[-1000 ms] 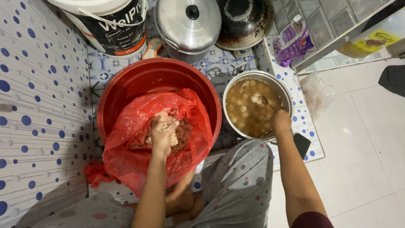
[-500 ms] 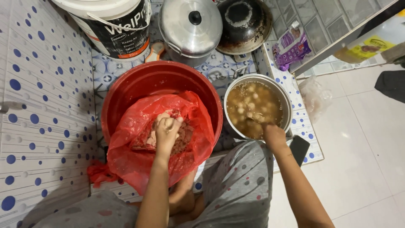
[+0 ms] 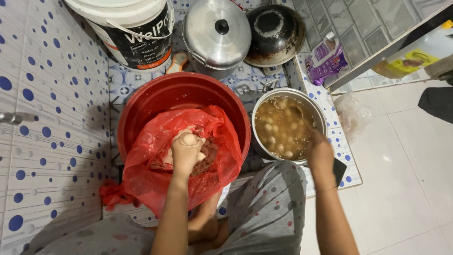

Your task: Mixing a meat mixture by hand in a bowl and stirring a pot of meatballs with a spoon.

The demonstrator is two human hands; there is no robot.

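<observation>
Spoon (image 3: 302,118) handle slants from pot (image 3: 264,97) toward right hand (image 3: 320,156).

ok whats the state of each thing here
left hand: closed on a pale lump, in the bag
right hand: at the pot rim, gripping a spoon
red bag: open, lining the basin
pot: uncovered, full of broth
wok: empty, blackened

**Tight floor corner, open to the right**

The basin (image 3: 141,101) and pot (image 3: 289,123) sit side by side, nearly touching. Behind them the bucket (image 3: 134,33), lidded pot (image 3: 216,33) and wok (image 3: 276,33) block the way. The dotted wall (image 3: 42,123) closes the left. The white floor (image 3: 401,189) on the right gives free passage.
</observation>
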